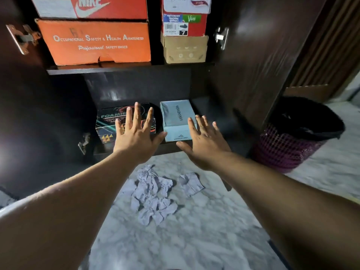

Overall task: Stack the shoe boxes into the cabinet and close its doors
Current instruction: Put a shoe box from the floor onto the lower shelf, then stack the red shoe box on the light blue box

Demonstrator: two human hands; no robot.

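- Hands: your left hand (136, 133) and your right hand (204, 142) are both extended toward the lower shelf of the cabinet (253, 55), fingers straight and spread, gripping nothing.
- Your left hand overlaps the black patterned box (109, 121), which lies on the lower shelf; whether the palm touches the box cannot be told.
- Your right hand overlaps the near right corner of the pale blue box (175, 115), which lies just beside the black patterned box, between your two hands; contact cannot be confirmed here either.
- Above your left hand, on the upper shelf (116, 69), the orange safety-shoe box (93, 41) sits with a red Nike box (93, 6) stacked on it.
- Above your right hand, a brown cardboard box (185, 49) carries a red box with labels (184, 24), and a white box (187, 3) tops that stack.
- Both cabinet doors stand open; the right door (263, 61) is outboard of your right hand, with a hinge (221, 38) visible on it.
- Beyond the right door, a mesh waste bin (292, 141) with a black liner stands on the marble floor (194, 240).
- Below your forearms, crumpled paper pieces (153, 193) lie on the floor.
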